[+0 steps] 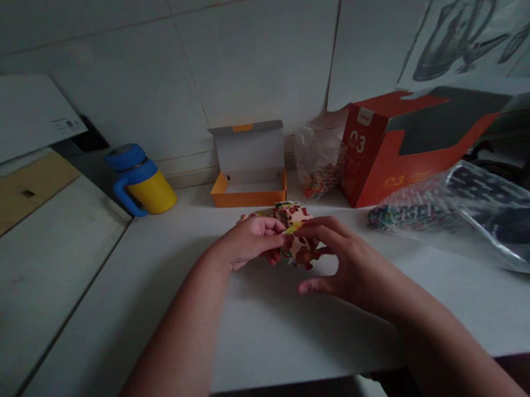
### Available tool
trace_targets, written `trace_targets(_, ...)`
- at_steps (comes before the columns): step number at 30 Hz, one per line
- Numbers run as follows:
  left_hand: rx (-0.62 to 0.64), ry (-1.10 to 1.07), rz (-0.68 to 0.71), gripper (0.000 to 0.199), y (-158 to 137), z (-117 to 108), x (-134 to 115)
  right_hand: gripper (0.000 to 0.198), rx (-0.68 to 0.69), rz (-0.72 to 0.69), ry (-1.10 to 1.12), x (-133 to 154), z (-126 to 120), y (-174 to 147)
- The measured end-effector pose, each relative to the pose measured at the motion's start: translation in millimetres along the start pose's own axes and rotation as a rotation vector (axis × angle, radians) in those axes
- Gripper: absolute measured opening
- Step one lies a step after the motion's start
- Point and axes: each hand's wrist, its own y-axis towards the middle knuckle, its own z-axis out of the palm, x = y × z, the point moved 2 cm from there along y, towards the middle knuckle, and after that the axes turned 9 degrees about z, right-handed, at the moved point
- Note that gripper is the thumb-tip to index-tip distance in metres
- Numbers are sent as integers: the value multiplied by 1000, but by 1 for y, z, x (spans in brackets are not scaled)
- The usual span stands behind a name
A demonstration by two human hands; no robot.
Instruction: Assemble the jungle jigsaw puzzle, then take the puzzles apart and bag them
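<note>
A cluster of jigsaw puzzle pieces in pink, brown and red lies on the white table, partly hidden by my hands. My left hand is closed, with thumb and fingers pinched on a small yellow puzzle piece just above the cluster. From the other side, the fingertips of my right hand reach over the cluster and touch or nearly touch the yellow piece. The right thumb is spread well away from those fingers, so that hand is open.
Behind the pieces stands an open orange box, beside a clear bag of small bits. A blue-yellow mug is at the left. At right are a red carton and a plastic bag. The table ends near me.
</note>
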Motion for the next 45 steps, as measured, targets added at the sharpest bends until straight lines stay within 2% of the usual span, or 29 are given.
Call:
trace_targets(3, 61, -21, -6, 48, 0, 6, 2, 35, 104, 218, 204, -4, 2, -1)
trace_targets(5, 83, -13, 10, 47, 3, 9, 4, 25, 106, 344, 272, -7, 3, -1)
trace_targets(6, 48, 20, 37, 46, 5, 9, 6, 23, 89, 389, 289, -9, 3, 0)
trace_targets(7, -28, 77, 81, 44, 8, 6, 7, 22, 66, 424, 298, -12, 3, 0)
trace_targets(11, -507, 502, 280, 37, 16, -14, 12, 26, -145, 483, 313, -23, -4, 0)
trace_targets(13, -601, 732, 308, 34, 18, -21, 15, 33, -273, 470, 335, -26, -9, 0)
trace_targets(15, -586, 866, 297, 33, 21, -22, 19, 38, -361, 450, 354, -27, -13, 2)
trace_targets(17, -544, 909, 269, 34, 24, -21, 22, 41, -400, 443, 364, -27, -15, 11)
trace_targets(21, -513, 959, 218, 34, 31, -18, 28, 31, -369, 429, 376, -24, -17, 48)
trace_targets(24, -518, 987, 188, 35, 34, -18, 28, 20, -319, 442, 200, -29, -15, 77)
trace_targets(27, -515, 1011, 172, 36, 33, -17, 26, 20, -308, 448, -34, -42, -10, 92)
trace_targets(30, -502, 1031, 166, 39, 32, -16, 25, 33, -327, 455, -136, -61, -4, 94)
trace_targets(33, -491, 1043, 159, 42, 32, -16, 25, 46, -304, 470, -138, -73, -1, 92)
trace_targets(40, -439, 1047, 172, 50, 31, -13, 21, 42, -56, 674, 120, -66, 3, 84)
trace_targets(42, -423, 1051, 182, 51, 28, -10, 20, 41, -14, 718, 109, -63, -1, 81)
trace_targets(45, -375, 1019, 208, 53, 25, -6, 21, 39, 57, 713, 26, -64, -10, 78)
